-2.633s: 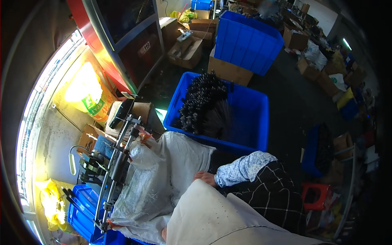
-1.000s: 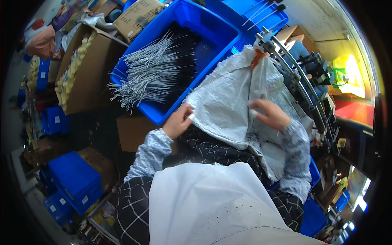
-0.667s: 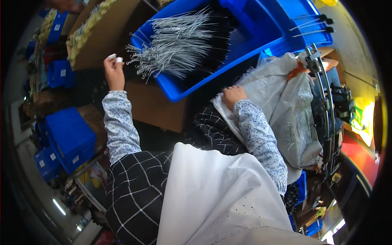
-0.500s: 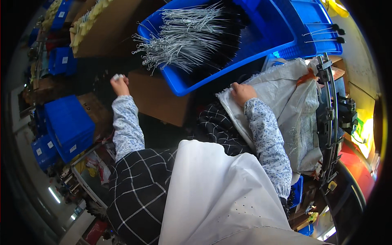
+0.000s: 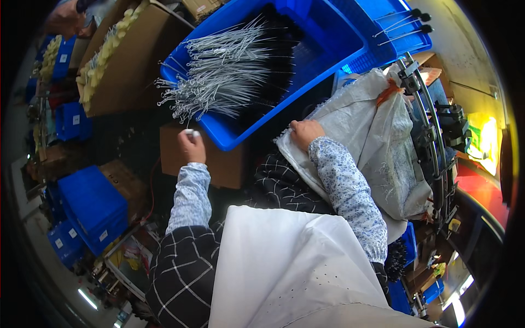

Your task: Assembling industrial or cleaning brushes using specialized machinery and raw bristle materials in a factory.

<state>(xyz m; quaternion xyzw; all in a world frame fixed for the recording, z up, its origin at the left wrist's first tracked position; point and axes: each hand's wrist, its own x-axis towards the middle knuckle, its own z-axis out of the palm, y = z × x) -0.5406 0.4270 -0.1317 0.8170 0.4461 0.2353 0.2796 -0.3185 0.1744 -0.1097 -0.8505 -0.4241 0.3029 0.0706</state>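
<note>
Several wire-handled brushes (image 5: 227, 71) lie bunched in a blue bin (image 5: 306, 98); their thin silver stems end in small loops over its left rim, and dark bristles fill the middle. Just below these loops is my left hand (image 5: 192, 147), fingers pinched together, with white coverings on the fingertips. One wire end comes down to the fingertips, but whether they grip it is not clear. My right hand (image 5: 306, 134) is curled over the edge of a whitish woven sack (image 5: 377, 131) right of the bin.
A cardboard box (image 5: 205, 164) stands beneath the bin. More dark-headed brushes (image 5: 404, 27) rest on a blue crate at upper right. A curved metal rail (image 5: 432, 136) borders the sack. Stacked blue bins (image 5: 93, 202) stand left. Another person's hand (image 5: 65, 19) shows at upper left.
My left hand has moved right, toward the looped wire ends at the bin's corner. My right hand stays on the sack's edge. The view has shifted, and another person's hand now shows.
</note>
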